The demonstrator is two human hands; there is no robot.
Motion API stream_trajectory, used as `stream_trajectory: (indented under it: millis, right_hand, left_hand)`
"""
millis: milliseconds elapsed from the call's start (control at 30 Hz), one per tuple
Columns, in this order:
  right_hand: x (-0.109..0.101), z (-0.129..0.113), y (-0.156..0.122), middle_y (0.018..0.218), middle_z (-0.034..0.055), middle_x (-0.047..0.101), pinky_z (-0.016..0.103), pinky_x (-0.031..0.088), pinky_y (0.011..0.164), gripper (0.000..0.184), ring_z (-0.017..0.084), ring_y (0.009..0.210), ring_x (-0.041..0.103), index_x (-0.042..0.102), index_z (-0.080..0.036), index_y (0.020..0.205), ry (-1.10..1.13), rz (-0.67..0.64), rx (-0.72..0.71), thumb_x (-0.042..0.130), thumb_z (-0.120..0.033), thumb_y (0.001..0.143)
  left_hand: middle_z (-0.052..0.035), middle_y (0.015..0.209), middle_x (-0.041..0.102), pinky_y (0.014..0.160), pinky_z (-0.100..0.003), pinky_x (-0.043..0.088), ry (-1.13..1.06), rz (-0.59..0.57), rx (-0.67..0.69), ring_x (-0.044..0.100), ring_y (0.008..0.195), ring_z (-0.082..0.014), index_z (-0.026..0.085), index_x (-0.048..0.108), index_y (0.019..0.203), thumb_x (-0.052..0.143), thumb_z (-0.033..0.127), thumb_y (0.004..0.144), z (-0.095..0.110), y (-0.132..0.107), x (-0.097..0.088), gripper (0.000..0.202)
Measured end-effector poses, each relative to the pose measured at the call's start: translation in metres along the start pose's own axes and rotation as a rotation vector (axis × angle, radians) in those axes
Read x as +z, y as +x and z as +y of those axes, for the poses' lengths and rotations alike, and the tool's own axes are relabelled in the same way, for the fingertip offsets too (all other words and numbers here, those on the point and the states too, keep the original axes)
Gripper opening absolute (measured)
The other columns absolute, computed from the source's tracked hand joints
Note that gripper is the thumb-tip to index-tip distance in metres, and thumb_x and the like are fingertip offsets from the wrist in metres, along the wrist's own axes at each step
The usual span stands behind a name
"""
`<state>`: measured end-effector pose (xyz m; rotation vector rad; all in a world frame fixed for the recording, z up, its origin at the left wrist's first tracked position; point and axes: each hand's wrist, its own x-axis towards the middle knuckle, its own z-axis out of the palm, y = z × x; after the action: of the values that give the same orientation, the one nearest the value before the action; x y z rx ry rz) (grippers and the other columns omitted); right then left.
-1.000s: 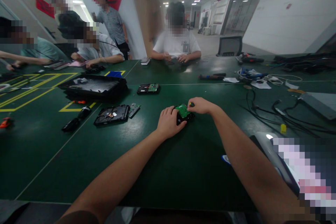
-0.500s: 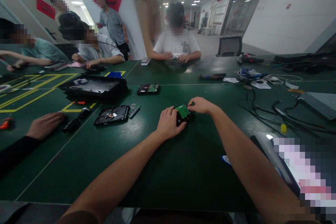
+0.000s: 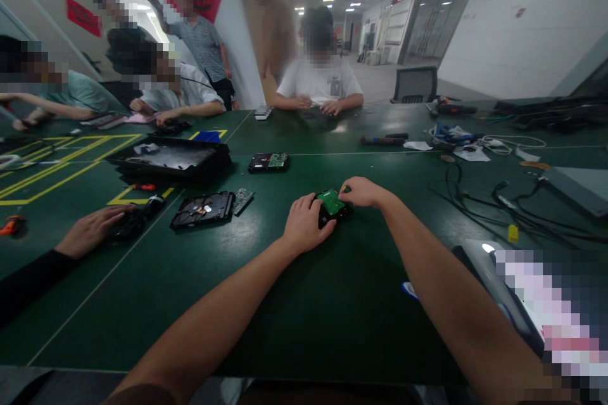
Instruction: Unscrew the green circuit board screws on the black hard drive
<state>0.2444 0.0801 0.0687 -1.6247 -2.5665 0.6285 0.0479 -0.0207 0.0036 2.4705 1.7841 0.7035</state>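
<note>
Hard drive point(image 3: 333, 210), circuit board up, lies on the green table point(image 3: 304, 316) at centre, left hand point(image 3: 305, 223) clamped on its 9 o'clock edge, right hand point(image 3: 361, 191) pinching a green-handled screwdriver point(image 3: 345, 190) at its 2 o'clock corner (judged dense, rigid, board fragile; grip by the metal sides).

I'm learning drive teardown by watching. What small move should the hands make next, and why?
Probably keep the left hand pressing the drive down while the right hand turns the green-handled tool. The tool seems to sit at the far edge of the green board, and the drive lies loose on the table, so it could slide.
</note>
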Motion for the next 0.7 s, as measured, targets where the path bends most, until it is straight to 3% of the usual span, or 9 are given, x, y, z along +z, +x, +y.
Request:
stream_trajectory:
  millis: [367, 700]
  right_hand:
    - [0.0043, 0.0024, 0.0024, 0.100, 0.0087, 0.078, 0.021, 0.049, 0.069, 0.029, 0.015, 0.073, 0.070, 0.079, -0.017, 0.107, 0.022, -0.002, 0.021, 0.065, -0.035, 0.090]
    - [0.0041, 0.0025, 0.0023, 0.107, 0.0088, 0.077, 0.022, 0.050, 0.071, 0.029, 0.017, 0.081, 0.071, 0.078, -0.018, 0.108, 0.005, 0.009, 0.007, 0.066, -0.036, 0.090]
  left_hand:
    - [-0.0148, 0.150, 0.049, 0.116, -0.053, 0.036, -0.034, -0.016, 0.055, 0.045, 0.137, -0.0354, 0.019, 0.055, 0.134, 0.064, 0.054, 0.085, -0.0028, 0.0000, -0.0041, 0.061]
    - [-0.0117, 0.143, 0.056, 0.115, -0.053, 0.037, -0.033, -0.040, 0.078, 0.047, 0.134, -0.0341, 0.022, 0.057, 0.135, 0.066, 0.050, 0.085, -0.0044, 0.0002, -0.0076, 0.058]
